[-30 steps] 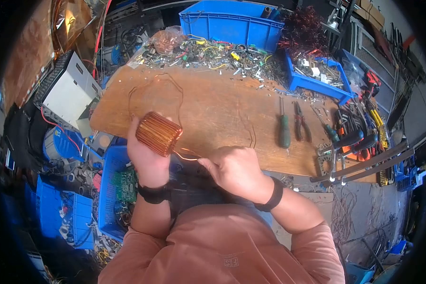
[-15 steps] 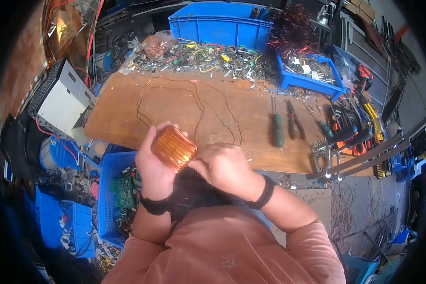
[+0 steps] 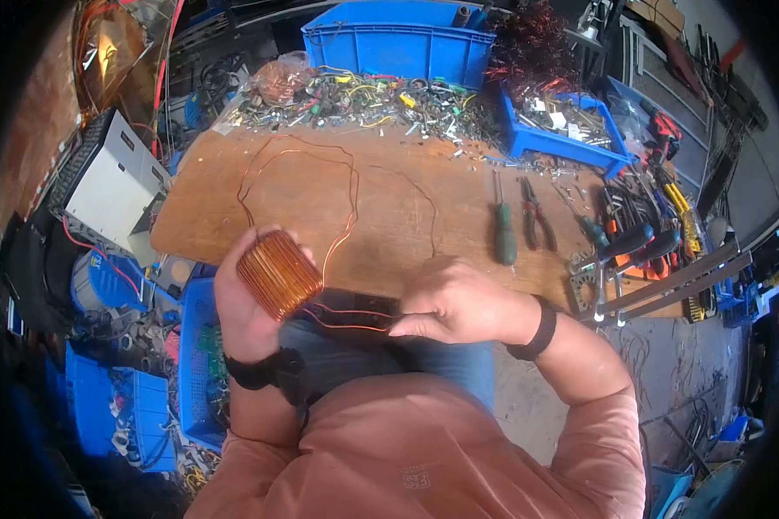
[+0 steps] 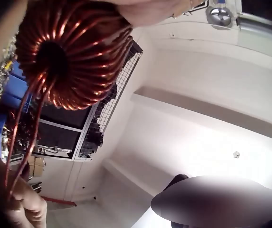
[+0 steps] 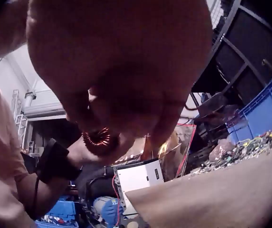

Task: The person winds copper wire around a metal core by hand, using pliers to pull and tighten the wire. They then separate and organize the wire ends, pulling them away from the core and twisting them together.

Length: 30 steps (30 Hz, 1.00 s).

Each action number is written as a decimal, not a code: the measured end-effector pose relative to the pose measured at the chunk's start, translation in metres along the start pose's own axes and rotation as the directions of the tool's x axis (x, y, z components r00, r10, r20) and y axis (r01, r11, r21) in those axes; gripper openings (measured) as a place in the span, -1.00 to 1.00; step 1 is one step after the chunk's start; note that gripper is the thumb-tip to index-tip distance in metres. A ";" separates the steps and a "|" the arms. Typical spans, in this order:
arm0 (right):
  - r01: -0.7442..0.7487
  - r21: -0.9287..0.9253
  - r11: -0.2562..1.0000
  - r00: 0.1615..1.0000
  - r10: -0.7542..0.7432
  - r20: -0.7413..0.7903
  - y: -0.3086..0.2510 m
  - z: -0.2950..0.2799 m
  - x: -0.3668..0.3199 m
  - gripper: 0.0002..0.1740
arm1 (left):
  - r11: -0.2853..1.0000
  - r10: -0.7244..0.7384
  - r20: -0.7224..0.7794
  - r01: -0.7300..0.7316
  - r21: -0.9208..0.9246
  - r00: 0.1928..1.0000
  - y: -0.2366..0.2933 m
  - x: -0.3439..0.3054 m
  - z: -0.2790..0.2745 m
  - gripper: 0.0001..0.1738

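A ring-shaped coil [image 3: 279, 275] wound closely with copper wire lies in my left hand [image 3: 239, 304], fingers behind it, over the table's front edge. In the left wrist view, two copper strands [image 4: 25, 128] come out of the coil's dark centre hole and run to the right hand. My right hand [image 3: 463, 304] pinches these strands between thumb and curled fingers, a short way right of the coil. Long loops of loose copper wire [image 3: 352, 177] spread from the coil over the table, and a thinner stretch curves down to the right hand.
The wooden table [image 3: 389, 242] carries a screwdriver [image 3: 504, 233], pliers [image 3: 537, 216] and more tools at the right. Scrap pieces [image 3: 372, 104] heap along the back, before a blue bin [image 3: 398, 52]. A blue tray [image 3: 571, 156] stands back right; a blue basket [image 3: 195, 363] sits below left.
The right hand came close to the coil, then drew away to the right, stretching the strands. The left hand shifted left with the coil. The loose loops on the table changed shape.
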State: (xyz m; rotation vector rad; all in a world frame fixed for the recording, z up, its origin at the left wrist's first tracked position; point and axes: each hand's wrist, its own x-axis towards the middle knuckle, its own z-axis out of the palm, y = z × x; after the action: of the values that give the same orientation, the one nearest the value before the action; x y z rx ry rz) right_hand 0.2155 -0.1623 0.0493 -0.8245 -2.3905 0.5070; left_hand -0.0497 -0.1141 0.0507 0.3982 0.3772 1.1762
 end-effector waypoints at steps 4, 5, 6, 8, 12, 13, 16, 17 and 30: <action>0.007 -0.117 0.993 0.974 -0.034 -0.224 -0.006 0.021 0.002 -0.66 | 0.998 0.065 0.023 -0.064 -0.017 0.998 -0.001 0.006 -0.002 -0.67; 0.011 -0.127 0.992 0.960 -0.046 -0.276 -0.009 0.024 0.005 -0.65 | 0.997 0.066 -0.001 -0.066 -0.026 0.998 -0.001 0.007 -0.002 -0.67; 0.014 -0.136 0.991 0.943 -0.059 -0.327 -0.011 0.027 0.010 -0.65 | 0.997 0.068 -0.025 -0.069 -0.035 0.997 -0.003 0.009 -0.001 -0.67; 0.014 -0.191 0.982 0.932 -0.082 -0.353 -0.011 0.035 0.019 -0.63 | 0.997 0.066 -0.030 -0.068 -0.037 0.997 -0.007 0.009 0.000 -0.66; -0.025 -0.214 0.977 0.886 -0.078 -0.458 -0.015 0.042 0.038 -0.63 | 0.996 0.087 0.017 -0.086 -0.024 0.996 -0.018 0.014 0.002 -0.67; -0.044 -0.206 0.977 0.878 -0.061 -0.474 -0.016 0.045 0.040 -0.64 | 0.995 0.100 0.013 -0.100 -0.023 0.995 -0.020 0.015 0.000 -0.67; -0.097 -0.201 0.975 0.860 -0.019 -0.509 -0.014 0.053 0.045 -0.68 | 0.995 0.083 -0.006 -0.083 -0.057 0.997 -0.023 0.020 -0.002 -0.66; -0.112 -0.194 0.975 0.865 -0.001 -0.503 -0.014 0.058 0.047 -0.70 | 0.995 0.073 -0.040 -0.076 -0.071 0.997 -0.025 0.019 -0.003 -0.66; 0.001 -0.362 0.932 0.959 -0.104 -0.265 -0.004 0.022 0.015 -0.66 | 1.000 -0.017 0.147 0.015 0.018 0.989 -0.020 0.007 -0.007 -0.58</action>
State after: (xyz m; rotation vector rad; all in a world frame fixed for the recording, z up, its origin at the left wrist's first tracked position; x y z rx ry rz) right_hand 0.1904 -0.1590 0.0399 -0.9136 -2.2580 -0.0767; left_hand -0.0348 -0.1138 0.0341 0.4923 0.2616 1.1211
